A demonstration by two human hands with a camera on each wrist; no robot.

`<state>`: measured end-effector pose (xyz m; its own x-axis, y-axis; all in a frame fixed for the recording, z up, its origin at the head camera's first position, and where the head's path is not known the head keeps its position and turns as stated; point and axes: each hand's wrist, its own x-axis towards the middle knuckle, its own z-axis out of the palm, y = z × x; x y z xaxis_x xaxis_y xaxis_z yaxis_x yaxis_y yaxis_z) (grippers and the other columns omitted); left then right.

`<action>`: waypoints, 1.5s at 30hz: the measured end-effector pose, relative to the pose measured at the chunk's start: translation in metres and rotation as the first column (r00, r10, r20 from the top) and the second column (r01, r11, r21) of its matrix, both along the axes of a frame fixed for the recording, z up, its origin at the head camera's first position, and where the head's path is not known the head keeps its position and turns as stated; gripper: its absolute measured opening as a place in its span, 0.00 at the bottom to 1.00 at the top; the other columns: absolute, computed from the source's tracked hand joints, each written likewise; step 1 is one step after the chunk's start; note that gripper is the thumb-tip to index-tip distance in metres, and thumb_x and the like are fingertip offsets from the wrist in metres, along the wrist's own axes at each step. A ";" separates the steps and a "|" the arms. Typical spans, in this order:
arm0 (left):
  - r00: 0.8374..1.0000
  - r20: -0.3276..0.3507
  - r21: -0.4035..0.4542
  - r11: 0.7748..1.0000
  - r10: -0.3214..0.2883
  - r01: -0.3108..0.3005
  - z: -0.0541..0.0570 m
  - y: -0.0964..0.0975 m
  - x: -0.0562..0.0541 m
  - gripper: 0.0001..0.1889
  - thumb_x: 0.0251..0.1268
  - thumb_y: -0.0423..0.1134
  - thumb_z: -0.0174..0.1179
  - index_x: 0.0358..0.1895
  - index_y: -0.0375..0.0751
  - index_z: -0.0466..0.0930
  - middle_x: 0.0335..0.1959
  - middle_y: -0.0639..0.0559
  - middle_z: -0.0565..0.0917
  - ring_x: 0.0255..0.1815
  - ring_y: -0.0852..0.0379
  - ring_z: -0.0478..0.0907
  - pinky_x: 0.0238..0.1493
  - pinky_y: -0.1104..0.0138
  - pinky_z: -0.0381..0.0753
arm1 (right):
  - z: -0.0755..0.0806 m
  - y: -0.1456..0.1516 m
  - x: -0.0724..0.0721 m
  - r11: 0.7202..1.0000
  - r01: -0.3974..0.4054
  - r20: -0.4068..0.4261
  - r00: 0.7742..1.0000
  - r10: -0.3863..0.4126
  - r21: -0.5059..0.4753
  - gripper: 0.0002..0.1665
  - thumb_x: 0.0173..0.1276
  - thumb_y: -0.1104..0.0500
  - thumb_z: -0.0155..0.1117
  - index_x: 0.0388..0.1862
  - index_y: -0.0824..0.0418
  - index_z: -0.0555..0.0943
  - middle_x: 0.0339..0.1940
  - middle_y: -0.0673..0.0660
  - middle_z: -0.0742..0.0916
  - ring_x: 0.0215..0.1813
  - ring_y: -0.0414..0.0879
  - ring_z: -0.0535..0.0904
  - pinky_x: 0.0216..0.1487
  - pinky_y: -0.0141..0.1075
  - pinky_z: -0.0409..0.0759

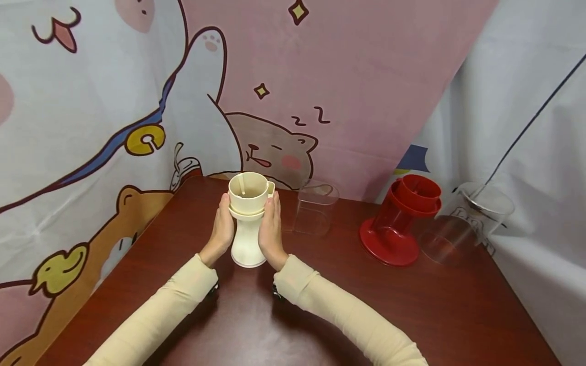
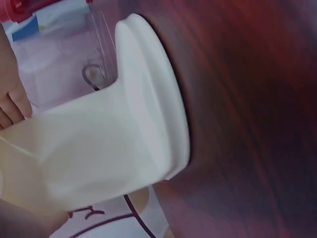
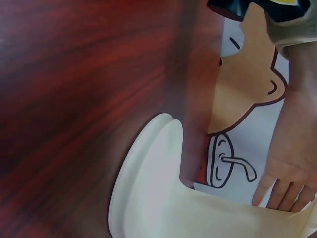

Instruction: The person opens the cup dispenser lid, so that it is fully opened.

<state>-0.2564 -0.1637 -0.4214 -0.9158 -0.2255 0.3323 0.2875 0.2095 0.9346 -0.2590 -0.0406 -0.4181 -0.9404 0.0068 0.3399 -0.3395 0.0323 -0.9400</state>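
Note:
A cream plastic piece (image 1: 247,249) with a flared round base and a narrower waist stands upright on the brown table. On its top sits a cream cup-like part (image 1: 249,206) with a small side tab and an upright strip inside. My left hand (image 1: 222,226) lies along its left side with straight fingers pointing up. Opposite, my right hand (image 1: 271,231) presses the right side in the same way, fingertips near the tab. Both wrist views show the base (image 2: 153,99) at the tabletop; the left one also shows the right hand's fingers (image 2: 19,99) against the cream surface.
Behind and to the right stands a clear plastic container (image 1: 316,213). Farther right is a red piece (image 1: 391,244) of similar shape with a red cup-like top (image 1: 418,195). Near the right edge are clear cylindrical parts (image 1: 485,203). A printed cloth (image 1: 357,101) hangs behind the table (image 1: 247,315).

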 end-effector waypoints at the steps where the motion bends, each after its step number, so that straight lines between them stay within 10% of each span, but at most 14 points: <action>1: 1.000 0.001 0.005 1.000 0.000 0.000 0.000 -0.002 -0.004 0.37 0.81 0.56 0.19 0.66 0.35 0.72 0.62 0.36 0.77 0.66 0.49 0.69 0.72 0.57 0.60 | 0.000 -0.002 -0.003 1.000 0.001 -0.003 1.000 -0.001 0.008 0.36 0.84 0.47 0.29 0.81 0.67 0.45 0.83 0.62 0.52 0.83 0.52 0.45 0.82 0.48 0.44; 17: 0.994 -0.027 0.087 0.991 -0.103 0.105 0.003 -0.018 -0.062 0.38 0.81 0.58 0.16 0.64 0.33 0.70 0.58 0.37 0.76 0.64 0.52 0.69 0.73 0.59 0.59 | 0.005 -0.016 -0.054 0.988 0.059 -0.031 0.998 -0.055 0.144 0.38 0.83 0.43 0.26 0.81 0.67 0.47 0.83 0.63 0.53 0.84 0.50 0.45 0.82 0.43 0.45; 35: 0.987 -0.007 0.159 0.975 -0.158 0.157 0.002 -0.020 -0.078 0.36 0.82 0.53 0.17 0.69 0.33 0.69 0.64 0.37 0.74 0.73 0.52 0.65 0.79 0.61 0.55 | 0.005 -0.011 -0.074 0.978 0.036 -0.022 0.999 -0.032 0.205 0.40 0.83 0.42 0.26 0.81 0.66 0.47 0.83 0.62 0.54 0.83 0.49 0.47 0.82 0.42 0.46; 45: 0.971 0.022 0.054 0.970 -0.239 0.238 0.004 -0.013 -0.067 0.37 0.79 0.60 0.12 0.81 0.45 0.46 0.82 0.47 0.52 0.82 0.48 0.49 0.81 0.48 0.46 | 0.023 0.019 -0.062 0.977 0.033 0.051 0.998 -0.045 0.212 0.41 0.81 0.37 0.31 0.82 0.61 0.49 0.83 0.60 0.56 0.83 0.51 0.49 0.82 0.44 0.47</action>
<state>-0.3238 -0.1770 -0.4174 -0.9541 -0.0149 0.2991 0.2966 0.0906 0.9507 -0.3209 -0.0220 -0.3948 -0.9583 -0.0219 0.2849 -0.2815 0.2438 -0.9281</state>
